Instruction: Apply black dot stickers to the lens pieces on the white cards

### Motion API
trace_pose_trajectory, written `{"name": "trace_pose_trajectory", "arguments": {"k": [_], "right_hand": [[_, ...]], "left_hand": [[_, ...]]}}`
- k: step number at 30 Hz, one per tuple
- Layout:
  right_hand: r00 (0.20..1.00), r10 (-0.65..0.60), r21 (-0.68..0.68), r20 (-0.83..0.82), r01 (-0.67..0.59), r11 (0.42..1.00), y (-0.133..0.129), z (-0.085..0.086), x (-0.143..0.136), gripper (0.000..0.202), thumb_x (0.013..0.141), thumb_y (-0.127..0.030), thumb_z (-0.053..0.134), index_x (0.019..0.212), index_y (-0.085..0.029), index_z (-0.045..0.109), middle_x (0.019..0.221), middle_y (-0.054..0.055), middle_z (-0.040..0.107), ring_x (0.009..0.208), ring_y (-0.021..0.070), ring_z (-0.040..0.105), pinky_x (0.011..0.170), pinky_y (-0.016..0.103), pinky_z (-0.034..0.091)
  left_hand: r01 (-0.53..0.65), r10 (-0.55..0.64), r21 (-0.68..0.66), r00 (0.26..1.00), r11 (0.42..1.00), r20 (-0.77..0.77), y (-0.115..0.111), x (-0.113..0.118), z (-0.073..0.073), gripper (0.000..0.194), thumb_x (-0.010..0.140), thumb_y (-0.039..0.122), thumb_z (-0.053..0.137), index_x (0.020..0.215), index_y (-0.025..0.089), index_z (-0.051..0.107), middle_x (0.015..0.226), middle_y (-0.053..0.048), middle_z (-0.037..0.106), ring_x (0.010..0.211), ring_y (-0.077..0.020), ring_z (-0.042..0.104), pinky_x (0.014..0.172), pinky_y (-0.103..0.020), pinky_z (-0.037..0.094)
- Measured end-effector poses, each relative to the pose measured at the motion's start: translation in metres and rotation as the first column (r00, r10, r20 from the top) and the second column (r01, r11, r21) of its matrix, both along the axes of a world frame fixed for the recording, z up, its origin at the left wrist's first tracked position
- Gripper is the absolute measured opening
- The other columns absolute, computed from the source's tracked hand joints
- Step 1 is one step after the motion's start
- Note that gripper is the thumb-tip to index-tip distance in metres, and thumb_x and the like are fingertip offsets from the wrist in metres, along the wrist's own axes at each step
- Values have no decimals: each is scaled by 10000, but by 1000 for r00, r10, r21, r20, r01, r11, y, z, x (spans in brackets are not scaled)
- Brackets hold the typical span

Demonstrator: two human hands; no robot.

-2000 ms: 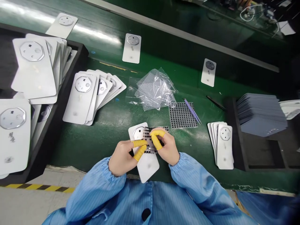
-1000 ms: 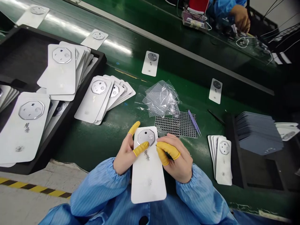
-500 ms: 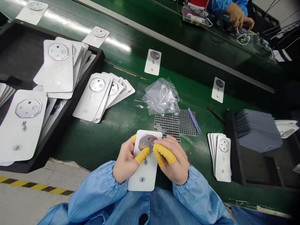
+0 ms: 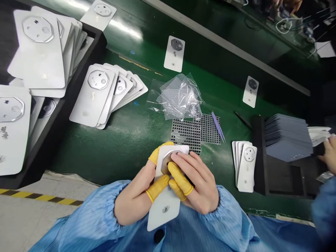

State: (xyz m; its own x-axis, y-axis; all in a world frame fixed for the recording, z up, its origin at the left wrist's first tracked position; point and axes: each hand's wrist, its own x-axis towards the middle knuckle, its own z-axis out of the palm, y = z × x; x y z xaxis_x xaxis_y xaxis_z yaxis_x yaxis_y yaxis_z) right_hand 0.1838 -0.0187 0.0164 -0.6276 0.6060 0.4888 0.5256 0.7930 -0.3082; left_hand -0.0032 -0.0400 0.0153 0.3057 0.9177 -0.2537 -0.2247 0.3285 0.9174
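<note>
A white phone back cover (image 4: 165, 211) with a metallic octagonal window is tilted in front of my chest. My left hand (image 4: 136, 196) grips its left side, the thumb on the face and a finger at the upper edge. My right hand (image 4: 199, 187) is closed at the right side, its fingers lying over the octagon and hiding much of it. Yellow finger cots cover some fingers of both hands. Just beyond lie sheets of small black dots (image 4: 186, 134) and, on the right one, purple tweezers (image 4: 217, 125).
Clear plastic film (image 4: 181, 96) lies beyond the dot sheets. Fanned covers (image 4: 90, 101) sit left, beside a black tray (image 4: 86, 66) of more covers. At right are a small stack (image 4: 246, 166), grey sheets (image 4: 287, 138) in another tray and a co-worker's hand (image 4: 330, 154).
The cover has turned and tilted in my hands, and my right fingers now spread further over the octagon. A co-worker's hand has appeared at the right edge. My view has shifted.
</note>
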Motion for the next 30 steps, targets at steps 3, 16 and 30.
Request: {"name": "trace_pose_trajectory", "arguments": {"k": [3, 16, 30], "right_hand": [[1000, -15, -18, -9, 15, 1000, -1, -1, -1, 241, 896, -214, 539, 1066, -81, 647, 1152, 195, 683, 1244, 267, 550, 1006, 466, 510], [998, -22, 11, 57, 21, 1000, 3, -4, 2, 279, 936, -281, 460, 1061, -125, 655, 1183, 172, 674, 1229, 271, 560, 997, 496, 499], [985, -100, -98, 140, 114, 989, -14, 0, -5, 362, 922, -198, 396, 1195, -66, 594, 1274, 220, 591, 1218, 329, 527, 968, 490, 476]], "left_hand": [[-6, 10, 89, 999, 996, -45, -1, 2, 0, 528, 874, 252, 624, 1356, 419, 490, 1387, 50, 559, 1283, -237, 517, 1078, -351, 447], [46, 2, 252, 982, 967, -189, -2, 4, -6, 627, 917, 187, 514, 1477, 377, 304, 1394, -4, 554, 1232, -247, 559, 1002, -339, 501], [60, -51, -42, 982, 997, 180, -2, 2, -15, 612, 915, 191, 540, 1437, 446, 345, 1450, 42, 493, 1275, -219, 525, 991, -278, 504]]}}
